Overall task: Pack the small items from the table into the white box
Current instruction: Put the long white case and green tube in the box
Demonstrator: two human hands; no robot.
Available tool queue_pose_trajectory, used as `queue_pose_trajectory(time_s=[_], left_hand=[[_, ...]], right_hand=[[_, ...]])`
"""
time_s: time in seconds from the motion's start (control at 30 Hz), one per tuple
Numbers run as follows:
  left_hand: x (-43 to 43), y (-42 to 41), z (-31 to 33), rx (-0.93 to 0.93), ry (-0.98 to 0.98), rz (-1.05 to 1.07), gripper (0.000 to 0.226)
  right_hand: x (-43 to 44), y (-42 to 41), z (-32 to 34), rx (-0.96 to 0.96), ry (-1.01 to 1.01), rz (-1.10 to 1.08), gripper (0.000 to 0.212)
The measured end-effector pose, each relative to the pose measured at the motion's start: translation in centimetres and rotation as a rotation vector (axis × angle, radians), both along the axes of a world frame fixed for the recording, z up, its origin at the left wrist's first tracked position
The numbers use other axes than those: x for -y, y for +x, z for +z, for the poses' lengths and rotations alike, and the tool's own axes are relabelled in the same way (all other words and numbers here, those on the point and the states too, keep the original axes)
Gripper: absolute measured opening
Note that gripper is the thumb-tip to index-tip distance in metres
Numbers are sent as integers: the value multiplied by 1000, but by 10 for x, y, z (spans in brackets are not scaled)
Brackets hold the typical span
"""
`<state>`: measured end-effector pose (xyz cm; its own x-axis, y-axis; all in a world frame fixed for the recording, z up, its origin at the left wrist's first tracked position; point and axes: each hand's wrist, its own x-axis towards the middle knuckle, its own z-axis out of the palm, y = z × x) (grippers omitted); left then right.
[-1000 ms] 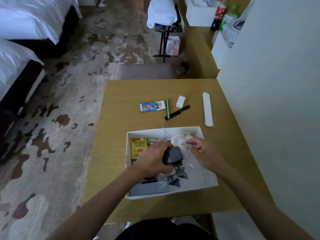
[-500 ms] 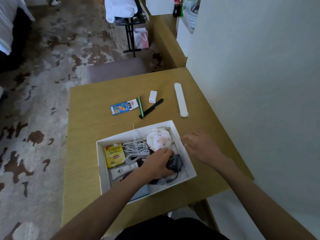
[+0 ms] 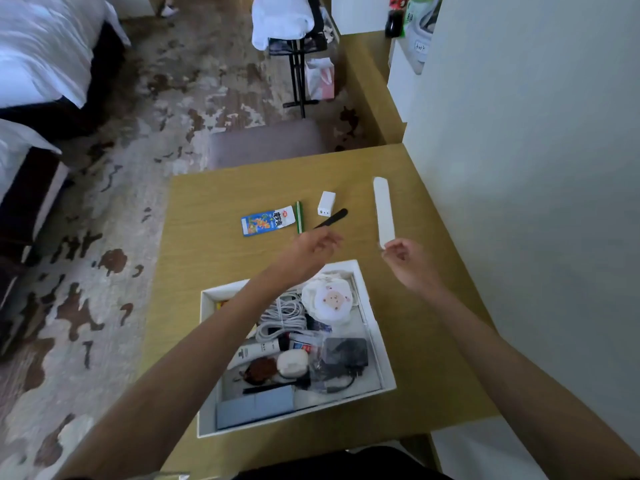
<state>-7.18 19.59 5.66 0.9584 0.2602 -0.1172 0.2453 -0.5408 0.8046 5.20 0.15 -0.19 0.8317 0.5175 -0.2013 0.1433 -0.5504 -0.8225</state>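
The white box (image 3: 376,327) sits on the near part of the wooden table (image 3: 207,258), filled with a white cable coil, a round white pouch, a black adapter and other small items. Beyond it lie a blue-and-orange packet (image 3: 267,220), a thin green stick (image 3: 299,216), a black comb-like strip (image 3: 331,217), a small white charger (image 3: 326,203) and a long white case (image 3: 383,210). My left hand (image 3: 313,247) hovers just short of the black strip, fingers apart and empty. My right hand (image 3: 403,254) is at the near end of the long white case, fingers curled, holding nothing.
A white wall (image 3: 536,168) borders the table's right side. A grey stool (image 3: 266,142) stands at the table's far edge. Beds with white linen (image 3: 45,53) are at the left, and a black folding rack (image 3: 298,64) stands farther back on the patterned carpet.
My left hand let go of the black adapter, which now lies in the box, and reached forward toward the black strip. My right hand left the box and moved up to the white case.
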Motion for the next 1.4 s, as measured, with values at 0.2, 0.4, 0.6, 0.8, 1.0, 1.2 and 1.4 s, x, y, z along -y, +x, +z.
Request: queue_pose_trajectory(time_s=[0.2, 0.4, 0.6, 0.8, 1.0, 1.2, 1.4], left_hand=[[-18, 43, -31, -266, 256, 166, 24], [-53, 54, -64, -523, 420, 150, 28], [-82, 59, -92, -630, 410, 222, 32], [-94, 94, -118, -689, 400, 235, 49], [-99, 109, -136, -709, 496, 210, 45], [-104, 97, -134, -682, 445, 181, 36], [-104, 87, -125, -639, 336, 142, 25]], right_hand=[[-28, 42, -24, 58, -183, -7, 37], [-67, 81, -49, 213, -682, 219, 49], [-59, 84, -78, 294, -578, 155, 27], [-32, 75, -62, 0, -220, -107, 14], [1, 57, -14, -117, 78, -342, 20], [1, 31, 23, -186, 231, -324, 21], [8, -2, 44, -249, 314, -238, 14]])
